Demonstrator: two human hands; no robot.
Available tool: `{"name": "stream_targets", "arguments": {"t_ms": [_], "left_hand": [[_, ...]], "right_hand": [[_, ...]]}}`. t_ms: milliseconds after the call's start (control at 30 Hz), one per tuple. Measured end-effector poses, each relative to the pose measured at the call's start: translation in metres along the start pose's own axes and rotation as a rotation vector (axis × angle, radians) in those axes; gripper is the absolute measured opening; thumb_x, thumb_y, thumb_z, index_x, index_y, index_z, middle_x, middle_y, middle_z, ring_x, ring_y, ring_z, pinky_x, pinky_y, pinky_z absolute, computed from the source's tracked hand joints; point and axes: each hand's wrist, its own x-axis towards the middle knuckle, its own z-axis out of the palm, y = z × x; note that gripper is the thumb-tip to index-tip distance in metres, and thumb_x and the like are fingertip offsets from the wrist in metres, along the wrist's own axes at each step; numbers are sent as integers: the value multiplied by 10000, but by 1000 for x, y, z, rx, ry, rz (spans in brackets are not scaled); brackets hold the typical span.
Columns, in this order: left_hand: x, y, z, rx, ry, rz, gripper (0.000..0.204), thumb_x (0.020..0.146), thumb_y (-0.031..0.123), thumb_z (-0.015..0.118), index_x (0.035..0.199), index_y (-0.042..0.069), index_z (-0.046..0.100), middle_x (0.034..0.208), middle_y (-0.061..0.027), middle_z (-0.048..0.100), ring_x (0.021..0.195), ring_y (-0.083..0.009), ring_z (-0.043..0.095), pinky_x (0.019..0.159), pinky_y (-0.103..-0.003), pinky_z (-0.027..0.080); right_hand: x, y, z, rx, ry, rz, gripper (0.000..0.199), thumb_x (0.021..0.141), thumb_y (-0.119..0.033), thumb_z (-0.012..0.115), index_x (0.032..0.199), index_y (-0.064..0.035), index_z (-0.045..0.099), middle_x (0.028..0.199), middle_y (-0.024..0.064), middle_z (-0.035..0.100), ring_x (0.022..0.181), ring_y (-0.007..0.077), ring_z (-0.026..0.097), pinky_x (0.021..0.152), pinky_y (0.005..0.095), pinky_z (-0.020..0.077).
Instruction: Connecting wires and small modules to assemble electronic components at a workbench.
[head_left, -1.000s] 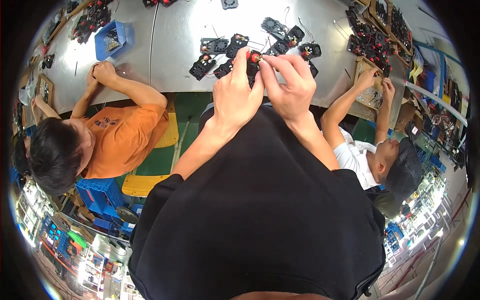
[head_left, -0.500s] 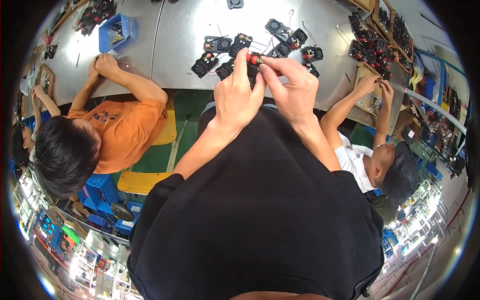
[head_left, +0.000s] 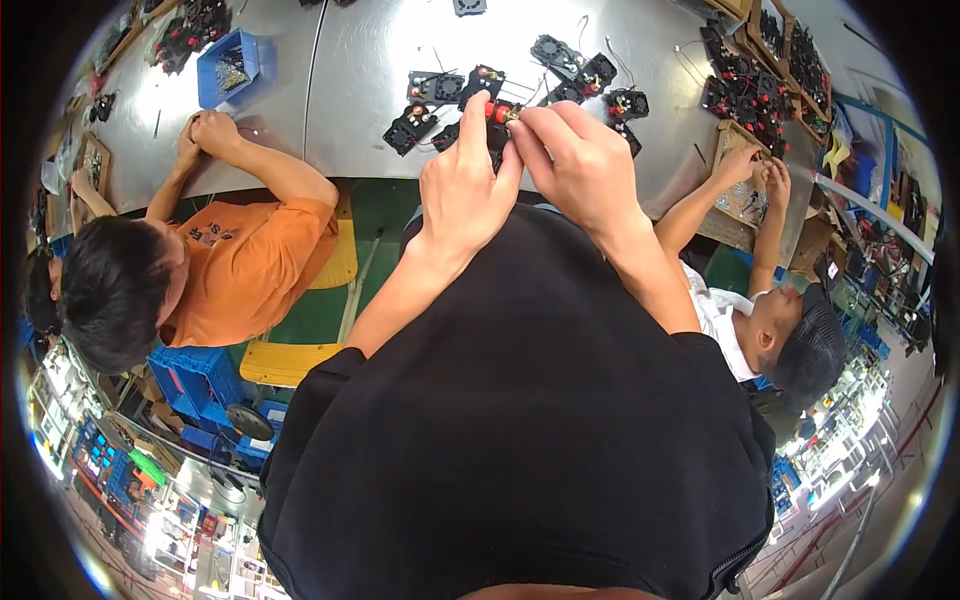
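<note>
My left hand [head_left: 462, 190] is closed round a black fan module with a red part [head_left: 496, 111] on top, its index finger stretched along the module's left side. From the other side, my right hand [head_left: 585, 165] pinches at the small brass-coloured end of that red part. The fingertips hide most of the module and whatever small piece may be between them. Close beyond both hands lie several similar black fan modules [head_left: 435, 88] with thin wires and red or brass-coloured bits.
A co-worker in an orange shirt [head_left: 245, 270] sits at my left, near a blue bin [head_left: 229, 70] of small metal parts. On my right, a co-worker in a white shirt [head_left: 722, 325] works over a shallow parts box [head_left: 735, 205]. More modules [head_left: 740, 80] are piled beyond it on the metal table [head_left: 370, 150].
My right hand has shifted slightly up and left, its fingers curling more over the brass-coloured end. My left hand has moved slightly left. The module stays between my hands.
</note>
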Motion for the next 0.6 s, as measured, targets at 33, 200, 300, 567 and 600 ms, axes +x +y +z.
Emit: {"name": "stream_targets", "arguments": {"t_ms": [33,200,300,567,600], "left_hand": [[0,0,0,14,-2,5,525,843,116,629,1298,-53,429,756,-196,669,630,-348,667,552,-421,511],[0,-4,2,62,20,39,527,832,100,622,1300,-46,429,744,-198,663,626,-354,662,555,-421,510],[1,-3,2,36,36,32,543,817,90,621,1306,-40,424,739,-194,661,626,-360,660,554,-426,508],[1,-8,4,133,58,73,563,810,76,613,1324,-29,408,742,-202,661,631,-372,658,549,-437,510],[2,-8,4,132,59,74,563,810,76,613,1324,-29,408,742,-202,661,631,-372,658,549,-437,510]], "right_hand": [[0,0,1,-70,-9,-43,94,811,-124,712,860,-62,663,701,45,588,564,217,594,520,311,487],[8,2,-2,-93,-21,-46,200,807,-196,728,921,-55,644,721,56,570,569,235,582,528,318,486],[4,4,-3,0,7,-74,291,800,-242,740,983,-41,636,788,83,602,620,247,609,554,328,500],[-4,-7,6,-33,16,12,333,808,-212,729,1061,-17,634,903,110,650,713,266,656,615,328,535],[-6,-8,7,-35,3,10,337,809,-208,727,1069,-15,633,912,110,652,718,266,657,619,327,537]]}}
